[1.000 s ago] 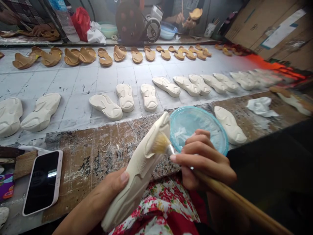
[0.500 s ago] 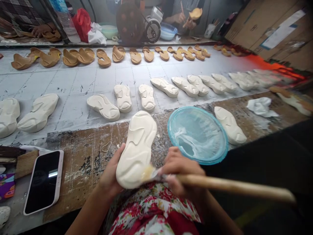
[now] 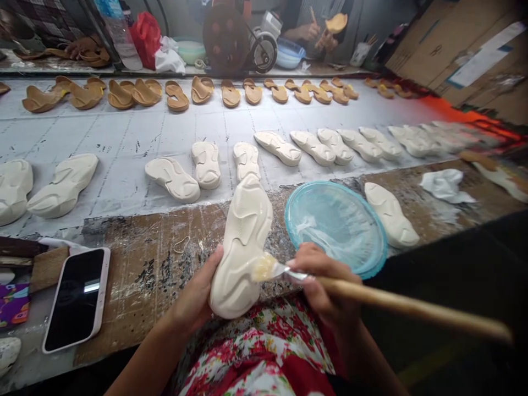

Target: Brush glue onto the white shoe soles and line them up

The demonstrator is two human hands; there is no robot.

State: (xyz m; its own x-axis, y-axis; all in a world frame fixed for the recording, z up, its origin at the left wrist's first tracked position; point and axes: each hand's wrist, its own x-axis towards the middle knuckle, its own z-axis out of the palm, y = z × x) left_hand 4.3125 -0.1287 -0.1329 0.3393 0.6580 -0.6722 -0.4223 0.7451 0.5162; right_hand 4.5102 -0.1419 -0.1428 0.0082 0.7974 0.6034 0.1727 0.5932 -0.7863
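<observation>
My left hand point(image 3: 198, 291) is closed around the left edge of a cream-white shoe sole point(image 3: 243, 242), tilted up above the front of the bench. In my right hand point(image 3: 328, 278) is a brush point(image 3: 371, 297) with a long wooden handle, gripped near its metal ferrule. Its pale bristles touch the sole's right edge around the middle. The sole looks wet and glossy there. Beyond my right hand sits a light blue round lid or shallow dish point(image 3: 336, 220), smeared with white liquid. Another white sole point(image 3: 390, 214) lies to its right.
White soles point(image 3: 312, 147) stand in a row along the bench, with tan shoe pieces point(image 3: 230, 93) behind them. A phone point(image 3: 77, 300) lies at the left front, a crumpled white cloth point(image 3: 446, 185) at the right. Across the bench, a co-worker's hands point(image 3: 325, 38) hold a tan piece.
The brush has moved up the right edge of the sole, from its near end toward the middle. My left hand has shifted the sole slightly right and turned it.
</observation>
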